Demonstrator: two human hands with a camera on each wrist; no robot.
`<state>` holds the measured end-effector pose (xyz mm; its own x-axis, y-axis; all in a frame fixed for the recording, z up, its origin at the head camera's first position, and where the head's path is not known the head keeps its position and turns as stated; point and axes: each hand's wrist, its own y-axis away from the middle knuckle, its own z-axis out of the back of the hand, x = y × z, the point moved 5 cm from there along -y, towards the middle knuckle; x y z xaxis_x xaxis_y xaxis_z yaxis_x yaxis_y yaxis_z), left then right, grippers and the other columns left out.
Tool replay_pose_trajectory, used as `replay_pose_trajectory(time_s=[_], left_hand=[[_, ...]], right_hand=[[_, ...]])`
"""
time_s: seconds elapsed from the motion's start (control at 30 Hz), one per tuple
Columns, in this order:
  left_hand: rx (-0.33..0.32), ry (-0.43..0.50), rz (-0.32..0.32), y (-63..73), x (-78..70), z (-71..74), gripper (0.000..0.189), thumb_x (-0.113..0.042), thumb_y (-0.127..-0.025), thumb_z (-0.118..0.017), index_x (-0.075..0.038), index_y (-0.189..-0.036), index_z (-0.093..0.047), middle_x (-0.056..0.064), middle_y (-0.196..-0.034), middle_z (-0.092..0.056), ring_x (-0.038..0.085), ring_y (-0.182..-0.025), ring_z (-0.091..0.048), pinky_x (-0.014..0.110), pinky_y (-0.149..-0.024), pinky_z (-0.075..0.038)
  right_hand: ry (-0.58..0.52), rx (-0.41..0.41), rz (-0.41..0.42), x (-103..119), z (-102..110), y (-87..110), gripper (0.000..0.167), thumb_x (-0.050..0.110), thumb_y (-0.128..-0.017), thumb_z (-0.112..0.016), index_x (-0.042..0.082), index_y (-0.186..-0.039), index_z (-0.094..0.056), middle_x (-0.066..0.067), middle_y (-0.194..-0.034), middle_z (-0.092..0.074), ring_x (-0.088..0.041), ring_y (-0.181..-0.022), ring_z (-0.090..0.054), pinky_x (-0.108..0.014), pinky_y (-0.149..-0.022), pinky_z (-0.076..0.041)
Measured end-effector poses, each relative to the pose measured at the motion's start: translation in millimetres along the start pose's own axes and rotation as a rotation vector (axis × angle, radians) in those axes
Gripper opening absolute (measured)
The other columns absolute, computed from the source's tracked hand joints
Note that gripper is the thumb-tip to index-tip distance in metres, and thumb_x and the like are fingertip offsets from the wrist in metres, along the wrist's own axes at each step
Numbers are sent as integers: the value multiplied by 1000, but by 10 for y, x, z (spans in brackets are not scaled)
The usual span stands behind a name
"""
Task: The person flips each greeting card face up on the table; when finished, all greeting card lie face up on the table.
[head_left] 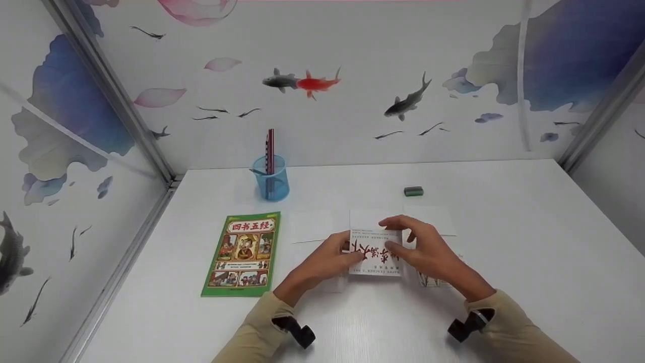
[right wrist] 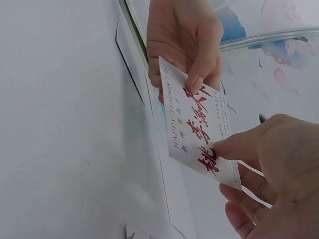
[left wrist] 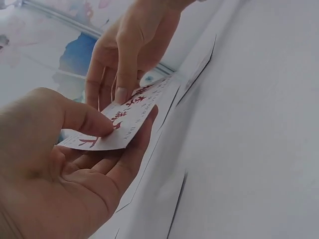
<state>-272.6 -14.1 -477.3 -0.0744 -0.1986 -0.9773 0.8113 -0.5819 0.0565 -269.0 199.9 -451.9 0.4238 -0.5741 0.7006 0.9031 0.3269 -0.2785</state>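
Observation:
Both hands hold a white greeting card [head_left: 375, 264] with red brush characters and "Happy Teacher's Day" print, raised a little over the white table. The left hand [head_left: 332, 256] pinches one side, its thumb [left wrist: 94, 122] on the printed face and its fingers underneath. At the opposite side the right hand [head_left: 428, 249] has its thumb [right wrist: 239, 149] on the face, with fingers behind the card. The characters appear upside down in the head view. Beneath and around the hands lie several white cards, including one with dark line drawing [head_left: 431, 279] partly hidden by the right hand.
A green picture book [head_left: 242, 257] lies left of the hands. Behind it stands a blue mesh pen cup [head_left: 273, 189] with pencils [head_left: 270, 146]. A small dark green block [head_left: 413, 191] sits toward the back right. Walls with painted fish enclose the table.

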Motion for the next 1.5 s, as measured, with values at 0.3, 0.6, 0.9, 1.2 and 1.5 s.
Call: replay_pose_trajectory(time_s=[0.3,0.6,0.9,1.2,1.5], left_hand=[[17,143,-11,0,15,40,70,-11,-92,-84,-15,-153,-49,8,-136,-70,23,-120,-73,36,-99,-61],[-125,320,-42,-45,15,153,38,-13,-106,-68,-9,-142,-55,17,-131,-72,32,-114,-77,46,-96,-66],[-179,110,-33,-29,23,142,35,-29,-113,-59,-13,-144,-63,13,-124,-75,19,-105,-74,31,-84,-63],[-140,-52,-54,-37,43,113,33,-39,-114,-55,-24,-137,-74,1,-123,-75,14,-110,-66,33,-94,-55],[-119,-95,-60,-16,9,134,35,-33,-106,-71,-25,-140,-71,-2,-139,-69,15,-121,-66,43,-110,-53]], right_hand=[[-6,-12,-76,-68,25,-17,39,16,-97,-83,18,-134,-71,0,-109,-74,-15,-94,-66,-24,-76,-54],[-136,55,-182,-112,-6,-23,77,30,-96,-85,12,-160,-45,-12,-108,-73,-21,-83,-76,-27,-71,-58],[-78,22,-114,-40,-23,-25,100,32,-90,-91,24,-169,-31,-12,-156,-60,-31,-130,-67,-42,-97,-61],[-106,86,85,98,-68,1,87,13,-93,-87,29,-166,-42,1,-163,-54,-21,-124,-71,-35,-91,-64],[-24,82,64,37,-79,32,59,10,-91,-88,16,-145,-65,-2,-139,-68,-14,-95,-73,-29,-81,-65]])
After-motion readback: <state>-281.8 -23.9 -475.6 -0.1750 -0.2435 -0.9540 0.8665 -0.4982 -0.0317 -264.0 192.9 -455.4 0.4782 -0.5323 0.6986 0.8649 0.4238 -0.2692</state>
